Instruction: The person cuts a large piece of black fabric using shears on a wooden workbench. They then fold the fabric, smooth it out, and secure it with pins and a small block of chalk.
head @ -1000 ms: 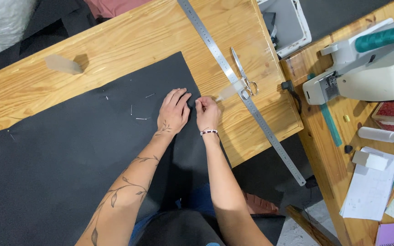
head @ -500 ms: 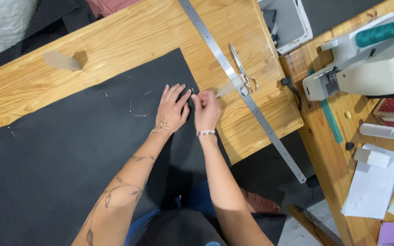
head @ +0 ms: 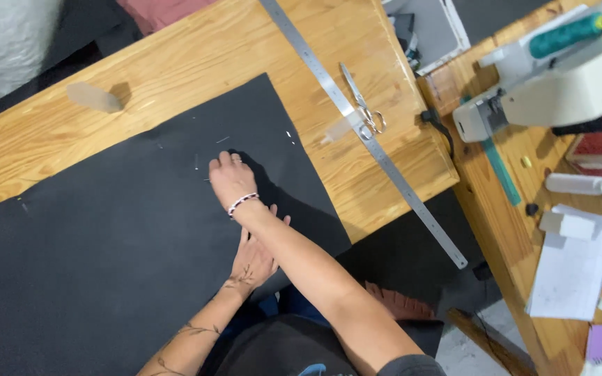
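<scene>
1. Crossed over the other arm, the right hand (head: pixel 230 177) lies flat and open on the black fabric sheet (head: pixel 106 237), fingers near some small pins (head: pixel 197 162), grasping nothing.
2. Beneath that forearm, the left hand (head: pixel 253 259) rests palm down, fingers spread, on the fabric's near edge.
3. Spread wide, the fabric covers the wooden desk (head: pixel 175 69).
4. Beyond its corner lie a long steel ruler (head: pixel 364 132) and scissors (head: pixel 362 104), touching.
</scene>
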